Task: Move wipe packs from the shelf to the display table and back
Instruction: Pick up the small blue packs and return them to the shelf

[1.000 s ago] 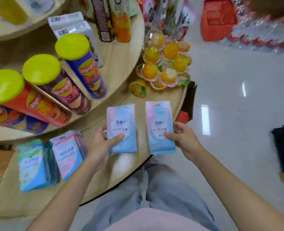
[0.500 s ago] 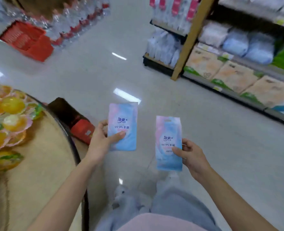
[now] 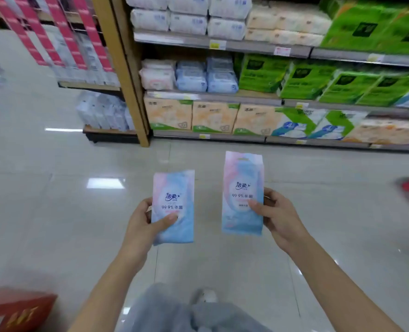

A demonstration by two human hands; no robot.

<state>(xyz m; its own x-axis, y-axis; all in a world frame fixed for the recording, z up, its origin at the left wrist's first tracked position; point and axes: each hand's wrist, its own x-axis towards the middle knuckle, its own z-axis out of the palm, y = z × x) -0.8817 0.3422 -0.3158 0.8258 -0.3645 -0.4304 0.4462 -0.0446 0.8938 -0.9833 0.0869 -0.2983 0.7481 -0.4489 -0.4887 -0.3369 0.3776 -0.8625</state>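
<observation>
Head view, facing the shelf (image 3: 222,45) across a stretch of glossy floor (image 3: 54,212). Left hand (image 3: 142,224) clamps the left wipe pack (image 3: 174,204), thumb across its front, fingers behind. Right hand (image 3: 279,215) pinches the right wipe pack (image 3: 243,190) the same way, held a little higher. Both packs are upright, side by side and not touching, in the air over the floor and well short of the shelf. Judged step: the return leg, packs being carried back for restocking. The next move calls for closing on the shelf and finding the wipes' own slot. That slot is not identifiable from here: the rows ahead hold bagged tissue and green packs (image 3: 304,80). Each pack then goes in flat. Against half a second ago, the display table edge at the left has dropped out of sight. The shelf, then off at an angle on the right, now fills the upper view. Grips on both packs are unchanged.
</observation>
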